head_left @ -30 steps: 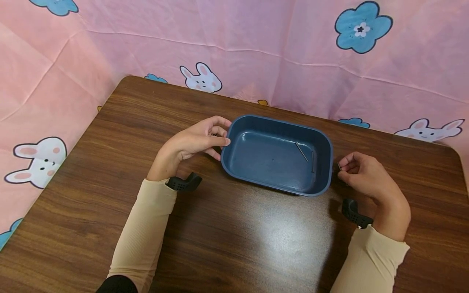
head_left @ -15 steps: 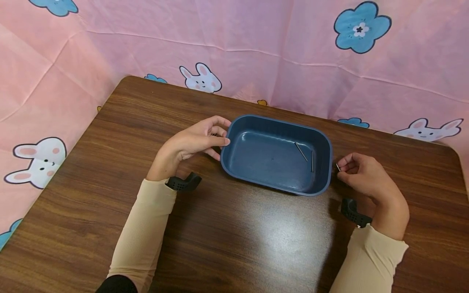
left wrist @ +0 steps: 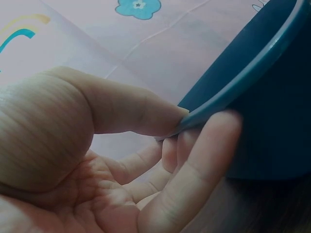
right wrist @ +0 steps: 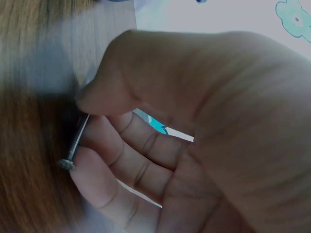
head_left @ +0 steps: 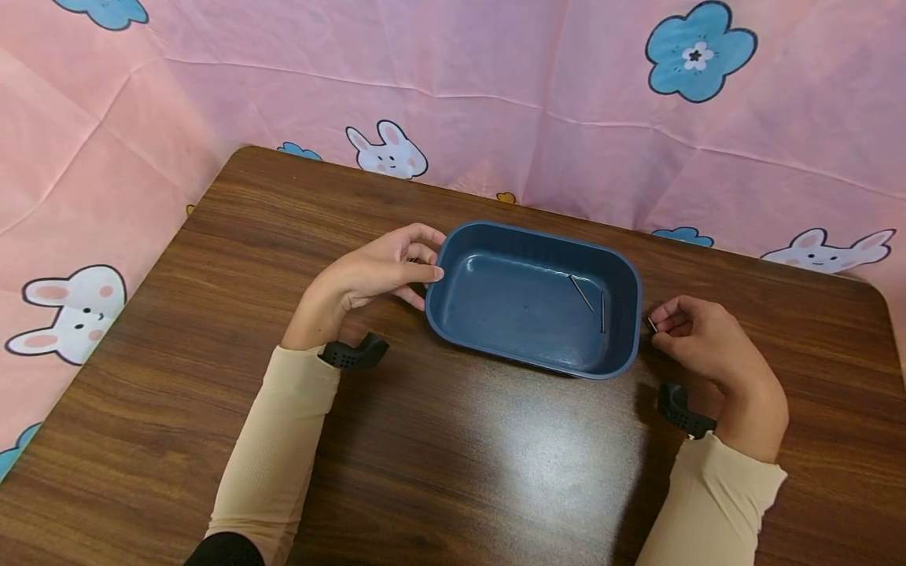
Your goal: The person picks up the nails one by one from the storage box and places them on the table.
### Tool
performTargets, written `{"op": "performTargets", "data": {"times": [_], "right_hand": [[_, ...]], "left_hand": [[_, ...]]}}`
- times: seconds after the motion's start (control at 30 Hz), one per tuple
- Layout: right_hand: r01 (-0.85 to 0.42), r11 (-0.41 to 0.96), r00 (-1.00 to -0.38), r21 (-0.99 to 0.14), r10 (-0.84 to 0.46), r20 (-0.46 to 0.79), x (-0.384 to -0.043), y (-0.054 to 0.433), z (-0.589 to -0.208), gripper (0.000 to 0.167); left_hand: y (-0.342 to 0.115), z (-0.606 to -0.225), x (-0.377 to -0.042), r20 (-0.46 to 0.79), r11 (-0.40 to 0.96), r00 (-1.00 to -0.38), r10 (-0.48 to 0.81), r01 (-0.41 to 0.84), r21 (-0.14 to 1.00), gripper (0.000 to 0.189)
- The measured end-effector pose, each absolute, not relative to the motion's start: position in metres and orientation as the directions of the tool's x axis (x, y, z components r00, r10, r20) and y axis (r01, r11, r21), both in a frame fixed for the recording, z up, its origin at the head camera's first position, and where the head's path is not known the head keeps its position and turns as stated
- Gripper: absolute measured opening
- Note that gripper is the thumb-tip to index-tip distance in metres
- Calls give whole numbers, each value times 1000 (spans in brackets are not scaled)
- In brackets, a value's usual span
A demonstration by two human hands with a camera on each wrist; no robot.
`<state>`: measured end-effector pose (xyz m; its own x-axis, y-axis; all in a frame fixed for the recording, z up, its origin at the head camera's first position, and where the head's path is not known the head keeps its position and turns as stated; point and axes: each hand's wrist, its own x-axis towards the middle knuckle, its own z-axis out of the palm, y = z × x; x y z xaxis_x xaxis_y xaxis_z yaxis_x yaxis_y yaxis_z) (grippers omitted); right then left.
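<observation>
A blue rectangular plastic bin (head_left: 524,310) sits on the table, two thin metal nails lying in its right part, one nail (head_left: 582,293) slanted and the other nail (head_left: 604,312) nearly upright in the picture. My left hand (head_left: 382,267) pinches the bin's left rim, thumb on top and fingers against the outside; the left wrist view shows the rim (left wrist: 233,92) under the thumb. Just right of the bin, my right hand (head_left: 708,338) pinches a nail (right wrist: 79,137) between thumb and fingers. Its flat head sticks out in the right wrist view; the thumb covers the other end.
The brown wood-grain table (head_left: 439,472) has rounded far corners. Behind it hangs a pink cloth (head_left: 495,71) printed with rabbits and flowers. Black wrist mounts (head_left: 357,352) sit at both sleeve cuffs.
The nail in my right hand has tilted slightly and shows more clearly at the fingertips than a second ago. My left hand and the bin look nearly still.
</observation>
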<state>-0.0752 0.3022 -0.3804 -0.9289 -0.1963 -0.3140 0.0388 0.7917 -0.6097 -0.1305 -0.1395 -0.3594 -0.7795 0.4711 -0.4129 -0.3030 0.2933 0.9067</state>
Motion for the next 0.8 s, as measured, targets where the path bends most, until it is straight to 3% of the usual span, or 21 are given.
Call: {"op": "performTargets", "data": {"times": [0.8], "right_hand": [[42,820,-932,-571,-174,-318,-76,305,-380,26]], "left_hand": [[-139,-361,-131,-415,289,-777,473,-308,906,53]]}}
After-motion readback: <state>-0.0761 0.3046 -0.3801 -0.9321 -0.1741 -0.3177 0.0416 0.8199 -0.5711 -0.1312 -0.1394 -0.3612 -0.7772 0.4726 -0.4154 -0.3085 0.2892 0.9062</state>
